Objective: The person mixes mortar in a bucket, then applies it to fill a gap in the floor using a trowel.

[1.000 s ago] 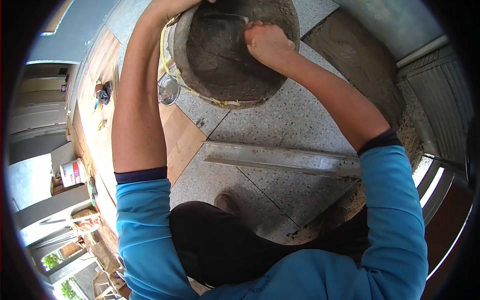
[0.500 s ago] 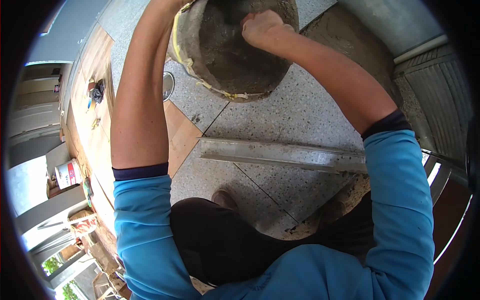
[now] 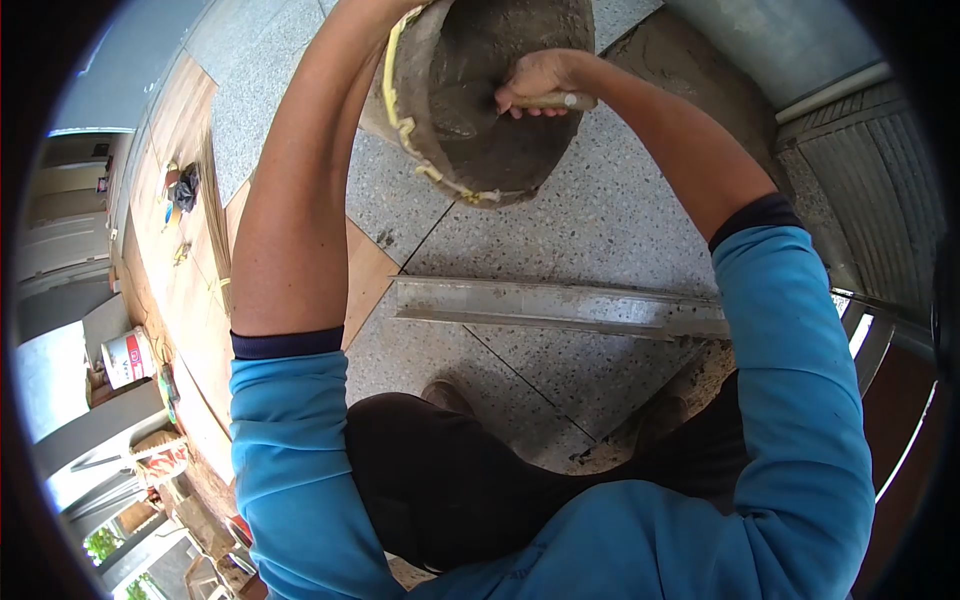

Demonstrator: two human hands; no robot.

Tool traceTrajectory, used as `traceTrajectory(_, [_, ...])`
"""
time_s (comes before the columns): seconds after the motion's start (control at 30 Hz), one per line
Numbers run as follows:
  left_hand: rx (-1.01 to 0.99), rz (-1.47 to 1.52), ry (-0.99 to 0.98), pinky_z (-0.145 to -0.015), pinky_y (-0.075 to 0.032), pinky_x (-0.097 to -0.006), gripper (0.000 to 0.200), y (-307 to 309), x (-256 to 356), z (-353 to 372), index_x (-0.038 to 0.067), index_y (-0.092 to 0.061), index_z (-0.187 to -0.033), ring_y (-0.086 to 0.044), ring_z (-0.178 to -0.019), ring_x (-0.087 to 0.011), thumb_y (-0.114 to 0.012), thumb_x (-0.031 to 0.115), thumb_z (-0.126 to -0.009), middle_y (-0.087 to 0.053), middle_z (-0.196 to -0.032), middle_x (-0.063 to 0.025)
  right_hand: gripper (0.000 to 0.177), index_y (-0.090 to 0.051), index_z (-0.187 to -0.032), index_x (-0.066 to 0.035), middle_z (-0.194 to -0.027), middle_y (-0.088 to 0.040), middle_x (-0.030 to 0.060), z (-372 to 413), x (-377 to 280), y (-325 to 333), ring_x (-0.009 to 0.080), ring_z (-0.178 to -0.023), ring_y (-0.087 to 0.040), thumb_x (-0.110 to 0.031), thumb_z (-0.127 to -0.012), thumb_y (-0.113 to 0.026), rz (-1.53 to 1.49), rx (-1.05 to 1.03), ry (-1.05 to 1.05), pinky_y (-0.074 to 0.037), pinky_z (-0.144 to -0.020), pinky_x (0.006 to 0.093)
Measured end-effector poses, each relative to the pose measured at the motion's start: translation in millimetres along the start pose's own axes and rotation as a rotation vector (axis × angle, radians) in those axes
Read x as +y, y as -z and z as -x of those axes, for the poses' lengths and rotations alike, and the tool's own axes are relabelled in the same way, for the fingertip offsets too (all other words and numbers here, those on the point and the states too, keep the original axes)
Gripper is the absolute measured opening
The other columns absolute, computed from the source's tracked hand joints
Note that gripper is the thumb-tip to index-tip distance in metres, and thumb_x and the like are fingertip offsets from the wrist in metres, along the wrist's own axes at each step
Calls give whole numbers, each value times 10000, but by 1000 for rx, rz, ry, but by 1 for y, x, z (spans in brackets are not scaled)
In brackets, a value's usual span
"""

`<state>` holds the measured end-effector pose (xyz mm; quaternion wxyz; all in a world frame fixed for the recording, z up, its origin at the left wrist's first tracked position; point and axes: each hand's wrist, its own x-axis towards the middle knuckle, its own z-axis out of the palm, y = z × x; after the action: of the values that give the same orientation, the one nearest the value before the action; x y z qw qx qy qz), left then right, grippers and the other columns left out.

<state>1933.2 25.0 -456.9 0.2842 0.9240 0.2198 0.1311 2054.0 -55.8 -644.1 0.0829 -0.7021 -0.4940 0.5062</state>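
A mortar-coated bucket with a yellow-marked rim is tilted at the top of the view, its mouth turned towards me. My left hand is at its upper left rim, holding it tilted; the fingers are mostly cut off by the frame edge. My right hand is closed around the pale handle of a trowel at the bucket's mouth. The trowel's blade lies inside the bucket and is hard to make out against the grey mortar.
A metal channel bar lies across the speckled floor tiles before my feet. Wet mortar is spread at the upper right, beside a grey wall. At left are wood-look tiles, a black bag and a white pail.
The bucket has shifted slightly right and tipped further. My right hand has moved down and turned, bringing the trowel handle into sight. A round metal bowl beside my left forearm is now hidden.
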Motion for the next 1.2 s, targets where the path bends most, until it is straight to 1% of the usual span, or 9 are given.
traceTrajectory(0.13, [9,68,36,-531,-391,-312,137,-4,1,4,38,-604,-607,-506,-558,-153,-657,142,-678,-554,-565,-40,383,-694,-914,-74,-657,-553,16,-1,4,-22,128,-477,-530,-455,-888,-669,-252,-120,51,-462,-433,308])
traceTrajectory(0.23, [30,120,39,-513,-376,-303,135,-4,-3,4,46,-593,-606,-492,-545,-142,-658,138,-681,-546,-561,-27,348,-690,-892,-65,-651,-552,6,-5,13,-25,129,-477,-529,-413,-886,-700,-395,-212,103,-457,-433,308])
traceTrajectory(0.47, [218,82,88,-509,-391,-310,135,0,-14,-4,31,-617,-623,-507,-531,-149,-667,144,-676,-557,-564,-31,366,-689,-895,-56,-628,-547,15,8,14,-24,126,-447,-524,-422,-904,-683,-476,-183,182,-440,-398,294])
traceTrajectory(0.57, [239,-11,98,-549,-432,-322,154,11,-22,-7,2,-642,-653,-546,-575,-157,-648,148,-698,-597,-608,-64,357,-687,-889,-57,-620,-543,14,11,18,-20,123,-443,-512,-414,-906,-686,-506,-164,161,-430,-394,286])
traceTrajectory(0.6, [156,4,39,-739,-442,-252,205,18,-57,-24,11,-643,-765,-578,-777,-102,-624,201,-841,-626,-771,-8,353,-685,-887,-57,-618,-543,13,17,19,-18,122,-441,-507,-410,-906,-688,-525,-146,147,-426,-392,284])
traceTrajectory(0.7, [161,-39,71,-761,-432,-268,273,25,-46,-14,1,-655,-764,-566,-803,-111,-623,267,-820,-632,-775,-28,344,-680,-882,-50,-613,-541,13,33,34,-8,119,-438,-495,-393,-907,-693,-617,-116,160,-418,-389,283])
traceTrajectory(0.83, [185,105,109,-674,-408,-271,232,32,-60,-18,32,-641,-696,-526,-705,-115,-655,248,-776,-597,-691,-2,330,-673,-891,-36,-610,-541,18,67,65,12,116,-431,-488,-364,-915,-693,-719,-101,155,-407,-381,278])
traceTrajectory(1.03, [226,144,159,-626,-355,-260,197,44,-85,-22,60,-610,-679,-463,-663,-94,-648,232,-768,-542,-666,17,335,-682,-930,-30,-595,-536,5,161,140,48,96,-423,-489,-364,-937,-676,-679,91,81,-405,-352,251])
traceTrajectory(1.2, [194,120,195,-642,-357,-271,207,47,-77,-17,65,-585,-676,-457,-675,-111,-628,245,-768,-535,-691,11,330,-667,-881,-25,-605,-545,23,215,204,71,113,-419,-481,-352,-927,-665,-582,428,-169,-412,-363,284])
